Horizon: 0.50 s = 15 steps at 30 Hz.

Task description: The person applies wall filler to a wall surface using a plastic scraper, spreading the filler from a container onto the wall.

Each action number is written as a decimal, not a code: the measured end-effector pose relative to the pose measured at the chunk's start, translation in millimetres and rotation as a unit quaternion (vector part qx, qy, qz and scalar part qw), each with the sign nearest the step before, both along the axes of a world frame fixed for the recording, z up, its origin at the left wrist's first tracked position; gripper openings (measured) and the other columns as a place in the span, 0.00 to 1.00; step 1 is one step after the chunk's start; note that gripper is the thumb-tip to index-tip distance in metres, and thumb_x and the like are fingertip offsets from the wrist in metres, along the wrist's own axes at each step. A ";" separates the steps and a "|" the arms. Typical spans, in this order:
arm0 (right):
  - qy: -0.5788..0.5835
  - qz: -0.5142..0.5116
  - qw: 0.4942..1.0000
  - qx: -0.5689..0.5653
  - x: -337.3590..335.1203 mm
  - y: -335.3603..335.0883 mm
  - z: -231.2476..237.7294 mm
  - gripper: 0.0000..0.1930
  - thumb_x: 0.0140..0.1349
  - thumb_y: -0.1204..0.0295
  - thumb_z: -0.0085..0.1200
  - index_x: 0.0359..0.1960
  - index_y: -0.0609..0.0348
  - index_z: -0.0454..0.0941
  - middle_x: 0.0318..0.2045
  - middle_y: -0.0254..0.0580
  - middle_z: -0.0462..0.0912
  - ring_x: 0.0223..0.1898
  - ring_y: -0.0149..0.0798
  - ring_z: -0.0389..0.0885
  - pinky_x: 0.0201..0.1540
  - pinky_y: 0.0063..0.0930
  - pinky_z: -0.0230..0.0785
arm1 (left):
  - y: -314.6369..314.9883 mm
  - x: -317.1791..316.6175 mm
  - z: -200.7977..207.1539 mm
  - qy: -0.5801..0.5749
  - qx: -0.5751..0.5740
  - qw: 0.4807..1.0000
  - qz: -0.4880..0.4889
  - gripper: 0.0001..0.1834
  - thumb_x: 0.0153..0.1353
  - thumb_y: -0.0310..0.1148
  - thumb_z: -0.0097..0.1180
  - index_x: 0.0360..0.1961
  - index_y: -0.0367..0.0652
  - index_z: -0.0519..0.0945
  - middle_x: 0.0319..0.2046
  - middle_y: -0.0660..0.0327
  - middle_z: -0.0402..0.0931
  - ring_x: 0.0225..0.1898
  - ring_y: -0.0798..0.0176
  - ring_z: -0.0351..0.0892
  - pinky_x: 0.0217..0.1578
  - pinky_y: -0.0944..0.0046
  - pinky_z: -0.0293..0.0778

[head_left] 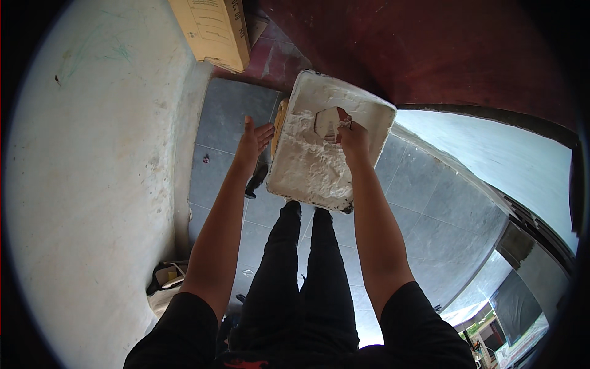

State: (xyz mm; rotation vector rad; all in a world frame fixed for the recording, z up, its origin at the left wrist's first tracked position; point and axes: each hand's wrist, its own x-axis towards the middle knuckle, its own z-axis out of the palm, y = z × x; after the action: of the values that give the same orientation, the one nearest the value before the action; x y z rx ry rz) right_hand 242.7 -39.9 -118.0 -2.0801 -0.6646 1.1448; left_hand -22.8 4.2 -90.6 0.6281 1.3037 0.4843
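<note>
Scraper (325, 125) over the paste (310, 158), inside the tray (351, 91).
The right grip (356, 141) is wrapped around the scraper; the left grip (249, 146) holds nothing, fingers stretched beside the tray, and I cannot tell if they touch it. The step seems to be working the paste; the next move, I judge, calls for a steady tray and 1 even stroke.

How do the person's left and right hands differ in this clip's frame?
The right hand grips a flat tool; the left hand holds nothing visible.
The right hand is over the tray; the left hand is beside its left edge.
The right hand's fingers curl; the left hand's are extended.
Both are bare.
</note>
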 end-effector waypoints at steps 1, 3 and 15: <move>0.020 -0.002 1.000 -0.010 -5.8 0.6 3.0 0.10 0.57 0.73 0.57 0.36 0.69 0.83 0.26 0.38 0.81 0.26 0.31 0.76 0.32 0.30 0.69 | -0.5 -0.3 -0.1 -0.014 -0.004 1.000 -0.020 0.58 0.62 0.77 0.17 0.68 0.31 0.62 0.68 0.42 0.61 0.72 0.46 0.56 0.72 0.50 0.45; 0.039 0.006 0.999 -0.007 -13.2 -1.2 -5.3 0.10 0.58 0.73 0.56 0.36 0.69 0.82 0.26 0.38 0.81 0.26 0.31 0.76 0.31 0.29 0.68 | -1.3 1.0 -0.3 -0.031 -0.008 0.999 -0.040 0.59 0.62 0.77 0.15 0.70 0.30 0.59 0.70 0.41 0.57 0.73 0.44 0.52 0.73 0.50 0.42; 0.288 -0.080 0.954 -0.004 -32.2 -7.0 14.8 0.11 0.60 0.75 0.53 0.43 0.64 0.80 0.35 0.40 0.84 0.30 0.33 0.82 0.34 0.27 0.74 | -10.2 -3.4 0.8 -0.046 -0.021 0.998 -0.024 0.61 0.60 0.79 0.14 0.70 0.30 0.57 0.71 0.41 0.55 0.74 0.44 0.50 0.73 0.49 0.40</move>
State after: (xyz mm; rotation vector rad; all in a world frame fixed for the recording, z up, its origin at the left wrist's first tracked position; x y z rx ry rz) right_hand 210.6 -46.9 -103.3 -1.6410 -0.2042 1.5563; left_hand -26.1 -6.0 -89.8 0.5945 1.2063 0.4409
